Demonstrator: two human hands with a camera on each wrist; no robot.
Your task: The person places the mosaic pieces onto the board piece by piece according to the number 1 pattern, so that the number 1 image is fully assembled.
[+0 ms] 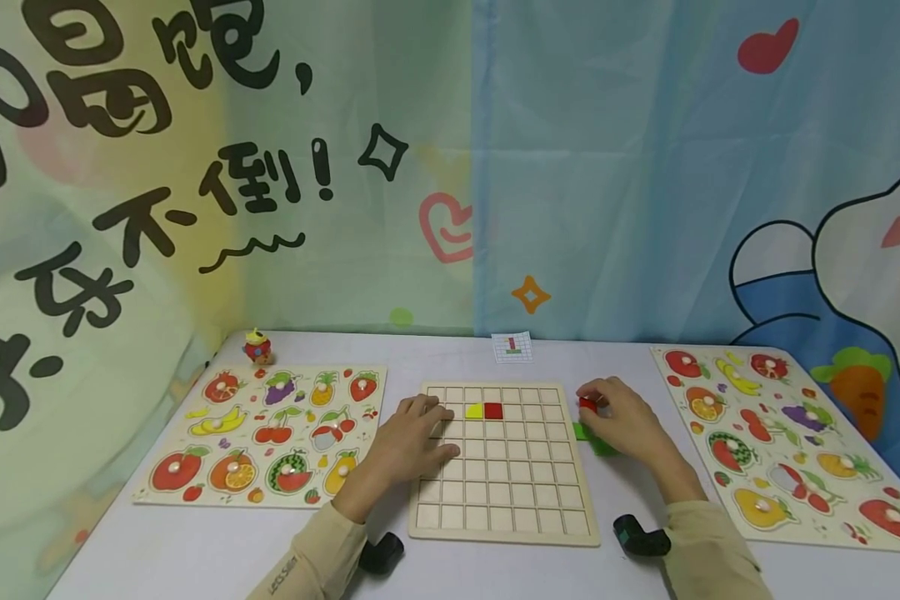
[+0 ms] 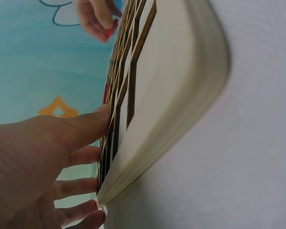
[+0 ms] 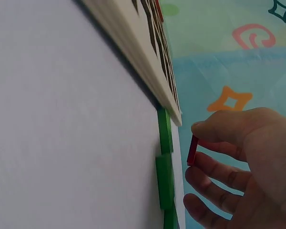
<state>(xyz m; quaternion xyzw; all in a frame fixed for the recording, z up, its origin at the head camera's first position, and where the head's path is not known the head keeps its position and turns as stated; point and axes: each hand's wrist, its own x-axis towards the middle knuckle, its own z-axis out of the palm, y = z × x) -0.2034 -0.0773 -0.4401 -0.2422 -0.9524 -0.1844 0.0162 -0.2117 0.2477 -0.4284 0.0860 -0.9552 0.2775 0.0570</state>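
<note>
A wooden grid board [image 1: 495, 492] lies in the middle of the table, with a yellow tile [image 1: 475, 410] and a red tile [image 1: 492, 411] side by side in its second row. My left hand [image 1: 412, 442] rests on the board's left edge, fingers spread. Off the right edge, my right hand [image 1: 622, 421] pinches another red tile [image 3: 193, 150] between thumb and fingers, raised above the table. Several green tiles [image 3: 165, 183] lie beside the board, beneath that hand and partly hidden by it in the head view.
Fruit puzzle boards flank the grid, one at left [image 1: 251, 487] and one at right [image 1: 787, 467]. Behind it lies a small card [image 1: 512, 347] with a printed grid pattern. A small toy figure [image 1: 258, 347] stands at the back left. A printed curtain [image 1: 607, 208] hangs behind the table.
</note>
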